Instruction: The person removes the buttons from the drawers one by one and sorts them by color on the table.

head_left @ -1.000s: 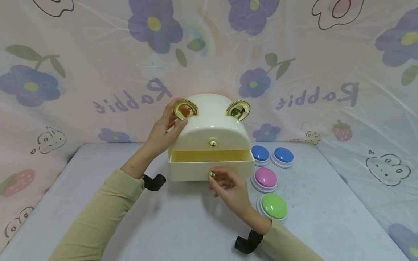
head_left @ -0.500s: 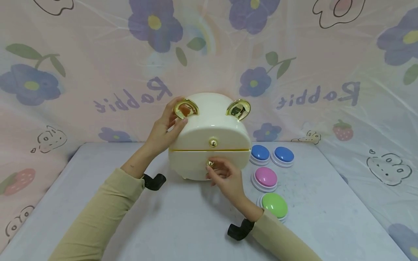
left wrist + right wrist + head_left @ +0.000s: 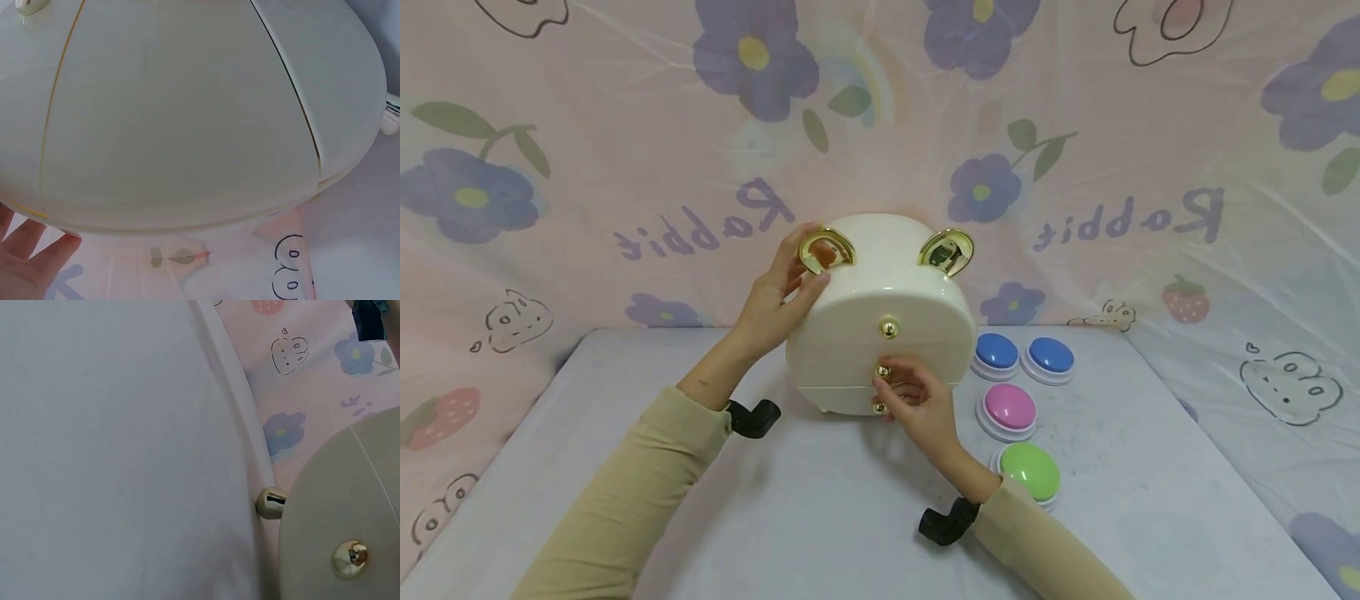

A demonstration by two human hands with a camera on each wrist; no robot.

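A glossy white rounded storage box with gold ears and drawers stands upright at the table's back. My left hand grips the left gold ear, thumb in front and fingers partly hidden behind. In the left wrist view, fingers show beside the box's front. My right hand pinches the middle drawer's gold knob between thumb and index finger. That drawer sits flush with the front. The bottom knob is partly covered by the right hand, which is out of sight in the right wrist view.
Right of the box are two blue push buttons, a pink one and a green one, each on a white base. A flowered cloth hangs behind the white table.
The middle drawer, pulled out a second ago, has slid in and shut. My right hand has moved forward with its knob, while my left hand stays on the ear.
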